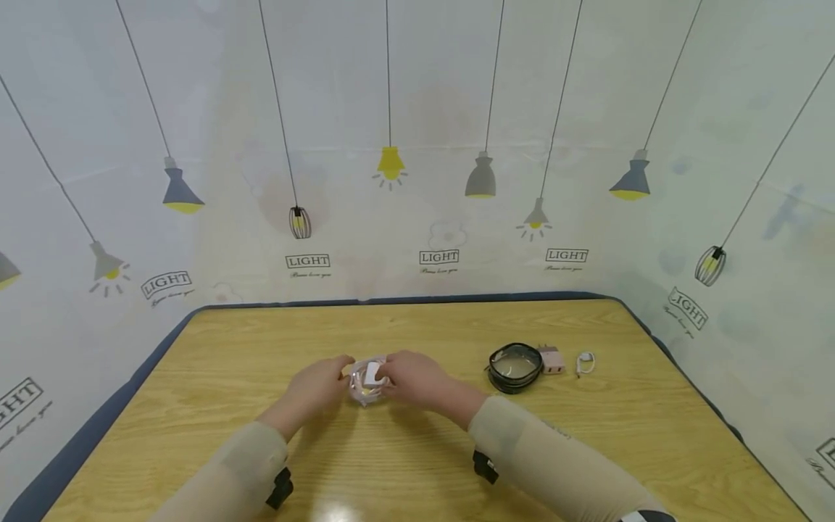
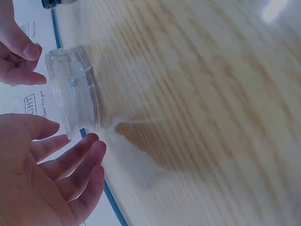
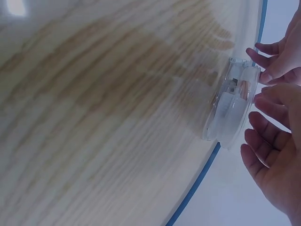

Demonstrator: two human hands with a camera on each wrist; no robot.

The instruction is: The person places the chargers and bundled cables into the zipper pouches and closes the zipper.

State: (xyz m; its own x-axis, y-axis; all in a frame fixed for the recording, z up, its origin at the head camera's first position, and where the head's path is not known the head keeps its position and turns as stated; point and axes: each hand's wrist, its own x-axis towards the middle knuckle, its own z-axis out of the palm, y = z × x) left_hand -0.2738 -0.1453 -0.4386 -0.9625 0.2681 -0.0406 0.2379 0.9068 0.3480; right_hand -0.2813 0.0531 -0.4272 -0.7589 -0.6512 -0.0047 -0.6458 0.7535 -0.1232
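A clear round plastic case (image 1: 359,395) rests on the table in front of me, with a small white block (image 1: 372,375) inside. My left hand (image 1: 320,386) is at its left side; in the left wrist view, the thumb and index finger (image 2: 55,145) hold the rim of the see-through wall. From the right, my right hand (image 1: 417,378) reaches over the case, and in the head view its fingertips overlap the white block. The right wrist view shows that hand's other fingers (image 3: 256,160) loosely bent beside the case.
To the right lies a black ring-shaped coil (image 1: 499,380). Touching its right side is a pink plug adapter (image 1: 552,359) with two ports. Farther right is a short white cable (image 1: 588,357). The wooden table (image 1: 261,330) backs onto a printed wall covering (image 1: 365,239).
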